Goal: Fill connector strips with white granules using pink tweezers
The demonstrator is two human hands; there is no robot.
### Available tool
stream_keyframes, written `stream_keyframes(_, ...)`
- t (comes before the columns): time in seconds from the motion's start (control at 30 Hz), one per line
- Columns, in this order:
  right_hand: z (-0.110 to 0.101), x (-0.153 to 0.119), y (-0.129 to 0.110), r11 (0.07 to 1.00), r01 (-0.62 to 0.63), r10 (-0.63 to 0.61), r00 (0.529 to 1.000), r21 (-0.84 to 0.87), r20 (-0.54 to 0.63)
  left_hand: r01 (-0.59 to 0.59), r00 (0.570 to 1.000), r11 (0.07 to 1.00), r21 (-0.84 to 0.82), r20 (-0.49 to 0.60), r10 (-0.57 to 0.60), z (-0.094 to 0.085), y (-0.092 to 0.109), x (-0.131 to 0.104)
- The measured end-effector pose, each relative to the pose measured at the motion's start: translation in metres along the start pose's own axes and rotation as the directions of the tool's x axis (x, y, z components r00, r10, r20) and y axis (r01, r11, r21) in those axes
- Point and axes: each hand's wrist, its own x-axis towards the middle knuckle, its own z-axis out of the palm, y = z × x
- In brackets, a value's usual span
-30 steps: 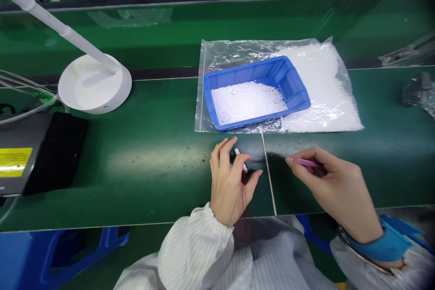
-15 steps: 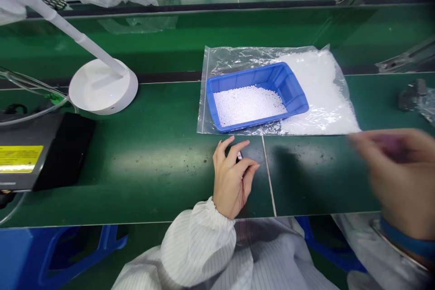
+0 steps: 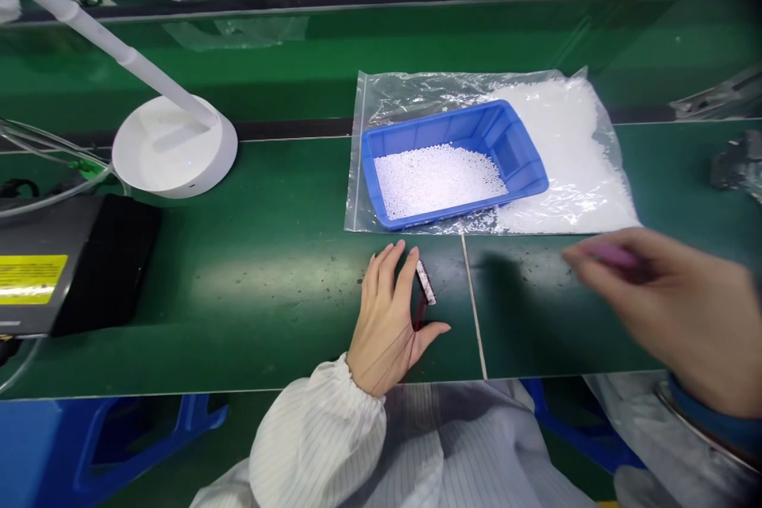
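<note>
- Head view: a bare left hand (image 3: pixel 384 317) rests low in the centre of the frame, thumb spread from loosely parted fingers, on a dark green counter (image 3: pixel 255 333).
- Just beside its index finger lies a small white-faced rectangular part (image 3: pixel 426 282) with thin red wires; whether they touch is unclear.
- Right of frame, the motion-blurred right hand (image 3: pixel 672 302) pinches a slim pink tool (image 3: pixel 616 255).
- Above centre, a blue plastic bin (image 3: pixel 524 159) of white beads (image 3: pixel 437 182) sits on a clear bag (image 3: pixel 571 167).

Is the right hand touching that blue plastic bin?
Apart. The head view shows pellet bag and green benchtop between the right hand and blue plastic bin.
</note>
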Motion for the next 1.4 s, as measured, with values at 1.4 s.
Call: stream_keyframes(1.4, 0.042, 0.010, -0.068, 0.730, 0.669, -0.629, 0.737, -0.137, 0.249, -0.033, 0.999, 0.999, -0.001, -0.008, 0.032, -0.001, 0.002, 0.004)
